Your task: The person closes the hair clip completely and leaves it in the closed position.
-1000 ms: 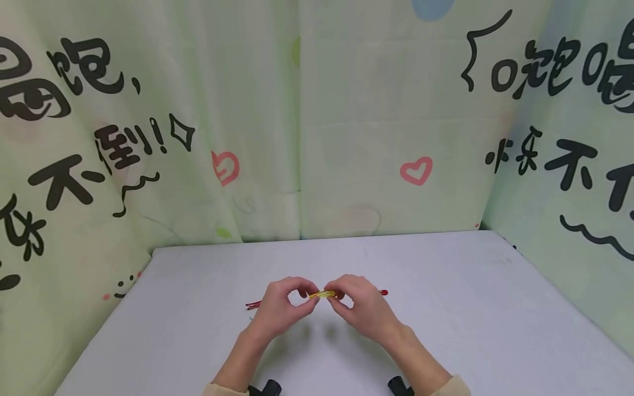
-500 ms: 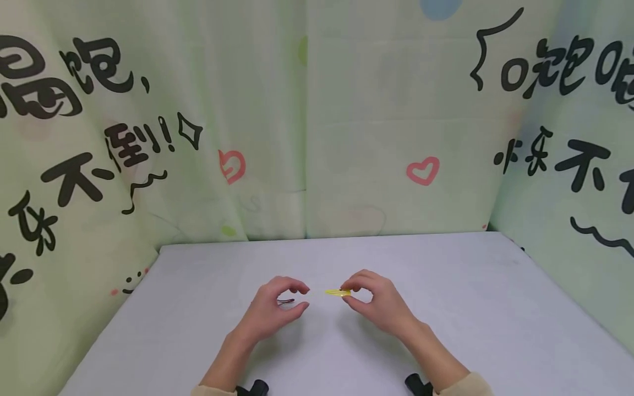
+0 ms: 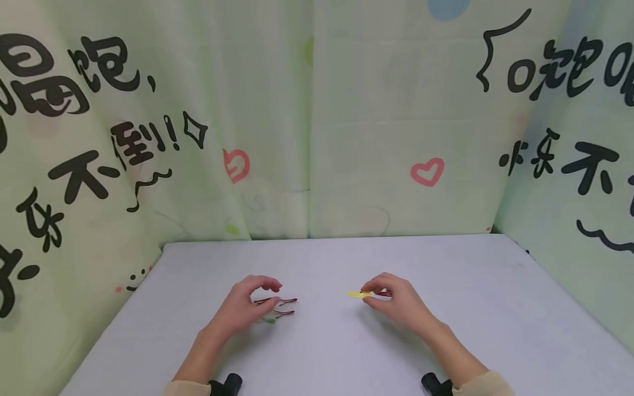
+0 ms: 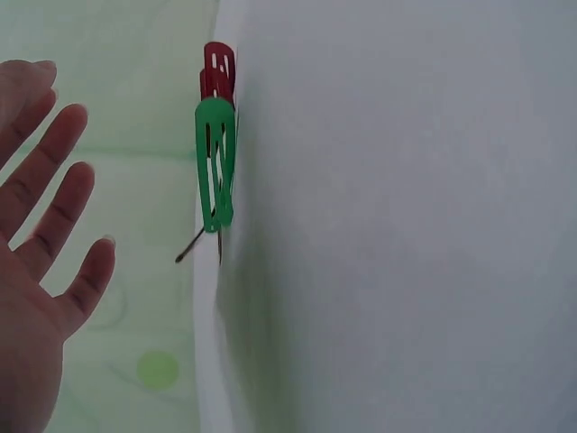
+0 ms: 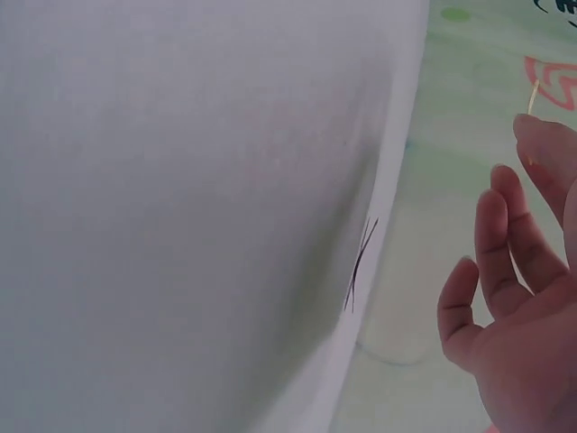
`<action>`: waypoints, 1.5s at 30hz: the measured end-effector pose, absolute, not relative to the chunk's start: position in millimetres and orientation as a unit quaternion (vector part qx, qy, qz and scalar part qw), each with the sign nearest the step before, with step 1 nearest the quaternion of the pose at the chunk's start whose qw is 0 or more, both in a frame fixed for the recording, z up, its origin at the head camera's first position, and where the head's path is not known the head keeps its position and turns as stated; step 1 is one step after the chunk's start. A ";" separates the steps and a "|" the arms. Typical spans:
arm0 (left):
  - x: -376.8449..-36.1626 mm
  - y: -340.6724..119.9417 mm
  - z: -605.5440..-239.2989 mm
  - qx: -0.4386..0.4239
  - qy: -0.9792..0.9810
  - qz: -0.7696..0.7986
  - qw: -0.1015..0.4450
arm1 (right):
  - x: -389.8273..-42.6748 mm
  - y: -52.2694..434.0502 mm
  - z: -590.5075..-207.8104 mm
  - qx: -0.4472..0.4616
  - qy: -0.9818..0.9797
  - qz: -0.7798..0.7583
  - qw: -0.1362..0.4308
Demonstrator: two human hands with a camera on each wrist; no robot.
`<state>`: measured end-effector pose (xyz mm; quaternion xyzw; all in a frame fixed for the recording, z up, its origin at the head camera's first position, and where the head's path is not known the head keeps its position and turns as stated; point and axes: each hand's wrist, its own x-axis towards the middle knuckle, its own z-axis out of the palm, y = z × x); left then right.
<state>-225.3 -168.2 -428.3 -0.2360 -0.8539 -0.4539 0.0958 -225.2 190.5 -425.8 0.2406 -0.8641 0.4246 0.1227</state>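
Note:
My right hand [image 3: 407, 305] pinches a yellow snap hair clip [image 3: 355, 294] between thumb and forefinger, above the table. Only a thin end of that clip shows in the right wrist view, past the fingertips. My left hand [image 3: 240, 307] holds nothing; its thumb and fingers stand apart, with hair clips close by. Among these are a green snap clip [image 4: 215, 113] and red clips [image 4: 217, 65], partly overlapping in the left wrist view. Two dark red clips [image 3: 284, 313] show just right of the left thumb. The left hand hides part of this group.
Behind the right fingers lies a dark red clip [image 3: 383, 293], seen in the right wrist view as thin crossed dark lines [image 5: 359, 271]. A white-covered table [image 3: 322, 341] extends to a printed curtain [image 3: 356, 110] at the back and sides.
Both hands were together at the yellow clip; the left let go and moved left, uncovering red and green clips. My right hand carried the yellow clip to the right.

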 end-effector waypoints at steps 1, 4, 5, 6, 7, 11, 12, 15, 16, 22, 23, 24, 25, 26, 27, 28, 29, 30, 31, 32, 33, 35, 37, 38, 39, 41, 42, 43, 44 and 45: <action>-225.9 -171.8 -428.8 -0.233 -0.859 -0.445 0.099 | -225.4 193.1 -426.4 0.234 -0.867 0.425 0.116; -228.6 -181.2 -429.8 -0.226 -0.872 -0.424 0.100 | -227.2 201.1 -426.5 0.207 -0.875 0.426 0.100; -229.7 -183.8 -430.0 -0.223 -0.875 -0.419 0.096 | -227.9 204.1 -425.8 0.195 -0.878 0.426 0.095; -230.9 -186.2 -430.2 -0.221 -0.877 -0.416 0.091 | -228.5 207.2 -425.0 0.184 -0.882 0.425 0.089; -232.4 -188.7 -430.6 -0.221 -0.880 -0.410 0.088 | -229.0 210.3 -424.2 0.175 -0.886 0.422 0.083; -237.3 -198.3 -431.2 -0.218 -0.891 -0.393 0.069 | -229.9 221.5 -421.0 0.157 -0.898 0.407 0.059; -238.3 -200.9 -431.1 -0.217 -0.893 -0.389 0.065 | -230.5 223.8 -420.5 0.157 -0.900 0.402 0.054; -241.0 -208.2 -431.0 -0.213 -0.897 -0.384 0.053 | -233.1 230.0 -420.2 0.154 -0.905 0.395 0.041; -242.3 -209.9 -430.3 -0.213 -0.898 -0.382 0.050 | -234.4 232.2 -420.1 0.151 -0.905 0.396 0.038; -247.9 -216.6 -429.4 -0.219 -0.906 -0.362 0.024 | -239.6 243.9 -423.7 0.131 -0.908 0.398 0.009; -248.7 -217.0 -429.5 -0.221 -0.907 -0.358 0.021 | -240.3 245.5 -424.6 0.128 -0.909 0.396 0.005; -249.4 -217.7 -429.6 -0.225 -0.908 -0.354 0.017 | -241.0 246.5 -425.4 0.126 -0.912 0.391 0.002; -250.1 -218.0 -429.8 -0.228 -0.909 -0.349 0.014 | -241.6 247.7 -426.0 0.128 -0.914 0.385 -0.002; -250.8 -218.0 -429.8 -0.230 -0.910 -0.344 0.011 | -242.3 248.8 -426.8 0.132 -0.916 0.379 -0.005; -251.6 -217.9 -429.9 -0.229 -0.912 -0.340 0.007 | -242.9 249.7 -427.4 0.134 -0.918 0.374 -0.008; -252.5 -218.1 -430.0 -0.232 -0.914 -0.334 0.005 | -243.7 250.4 -428.1 0.136 -0.919 0.371 -0.011; -253.4 -217.9 -430.1 -0.228 -0.917 -0.328 0.000 | -244.6 250.9 -428.7 0.139 -0.919 0.368 -0.013; -254.3 -217.9 -429.8 -0.225 -0.919 -0.323 -0.004 | -245.8 251.3 -429.1 0.145 -0.919 0.367 -0.012; -255.0 -217.2 -429.6 -0.223 -0.921 -0.319 -0.008 | -245.9 252.1 -430.0 0.150 -0.918 0.366 -0.012; -255.7 -216.7 -429.3 -0.220 -0.923 -0.316 -0.012 | -246.2 252.4 -430.7 0.152 -0.918 0.366 -0.011; -256.7 -216.7 -429.6 -0.220 -0.925 -0.311 -0.015 | -246.6 252.6 -431.4 0.155 -0.918 0.366 -0.010; -257.9 -216.6 -429.5 -0.220 -0.927 -0.304 -0.020 | -247.5 252.5 -432.8 0.161 -0.918 0.362 -0.008; -258.4 -216.6 -428.9 -0.228 -0.926 -0.300 -0.022 | -248.2 252.1 -433.9 0.166 -0.919 0.356 -0.006; -258.7 -216.6 -428.8 -0.232 -0.926 -0.298 -0.022 | -248.5 252.0 -434.3 0.170 -0.920 0.353 -0.005; -258.9 -216.6 -428.8 -0.237 -0.925 -0.296 -0.022 | -248.7 251.9 -434.5 0.173 -0.921 0.350 -0.005; -258.7 -216.2 -427.8 -0.240 -0.924 -0.296 -0.025 | -248.8 251.5 -434.5 0.178 -0.922 0.344 -0.005; -258.5 -215.9 -427.1 -0.242 -0.923 -0.297 -0.027 | -248.7 251.1 -434.2 0.180 -0.923 0.341 -0.006; -258.6 -215.9 -426.7 -0.243 -0.923 -0.295 -0.029 | -248.7 250.7 -433.9 0.182 -0.924 0.337 -0.007; -258.7 -215.8 -426.4 -0.246 -0.923 -0.293 -0.029 | -248.6 250.2 -433.3 0.183 -0.925 0.334 -0.008; -258.8 -215.7 -426.0 -0.249 -0.924 -0.291 -0.029 | -248.5 249.6 -432.7 0.184 -0.926 0.330 -0.009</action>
